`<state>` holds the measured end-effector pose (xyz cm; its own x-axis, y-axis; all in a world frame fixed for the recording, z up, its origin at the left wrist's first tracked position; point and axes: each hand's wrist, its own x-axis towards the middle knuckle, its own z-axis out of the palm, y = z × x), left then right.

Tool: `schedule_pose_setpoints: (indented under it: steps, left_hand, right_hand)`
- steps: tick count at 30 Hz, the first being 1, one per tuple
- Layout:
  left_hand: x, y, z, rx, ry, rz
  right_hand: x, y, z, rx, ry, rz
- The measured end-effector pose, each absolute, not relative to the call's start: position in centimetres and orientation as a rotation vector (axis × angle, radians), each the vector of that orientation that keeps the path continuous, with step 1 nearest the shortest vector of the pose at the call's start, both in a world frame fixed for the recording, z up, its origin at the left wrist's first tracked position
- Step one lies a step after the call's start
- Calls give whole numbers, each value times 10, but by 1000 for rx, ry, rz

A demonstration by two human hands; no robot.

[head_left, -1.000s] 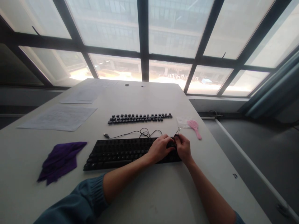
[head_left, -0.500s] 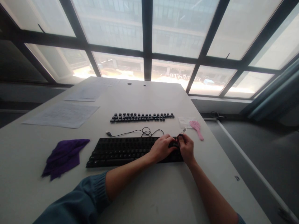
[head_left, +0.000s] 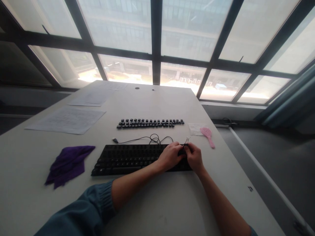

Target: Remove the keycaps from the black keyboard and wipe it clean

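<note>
A black keyboard (head_left: 128, 160) lies in front of me, with keys still on its lower rows. My left hand (head_left: 171, 154) is over its right part, fingers bent and drawn together against my right fingertips; whatever they pinch is hidden. My right hand (head_left: 195, 156) is closed over the keyboard's right end. From its fingertips two thin wire prongs stick up, those of a keycap puller (head_left: 187, 140). Behind the keyboard, loose black keycaps (head_left: 150, 123) lie in rows on the white table.
The keyboard's cable (head_left: 137, 139) coils behind it. To the left lie a crumpled purple cloth (head_left: 69, 165) and paper sheets (head_left: 66, 120). On the right, a pink hairbrush (head_left: 208, 136) overlaps a clear plastic bag (head_left: 194, 128) near the table's edge.
My right hand has shifted slightly left, closer to my left hand. The puller's prongs, tilted to the right before, now point nearly straight up. The left hand stays in place.
</note>
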<state>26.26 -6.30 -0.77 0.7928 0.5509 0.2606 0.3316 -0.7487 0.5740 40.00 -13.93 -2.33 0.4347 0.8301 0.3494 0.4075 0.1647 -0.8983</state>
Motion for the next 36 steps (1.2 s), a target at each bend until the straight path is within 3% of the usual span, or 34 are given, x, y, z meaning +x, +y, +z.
schedule_pose_setpoints:
  steps: [20,36]
  left_hand:
    - [265,-63,-6,2498,632,573]
    - [260,-63,-6,2442,639,592]
  right_hand:
    - [402,-137,-29,-1262,-849,557]
    - [402,-138,-26,-1418,-1010,445]
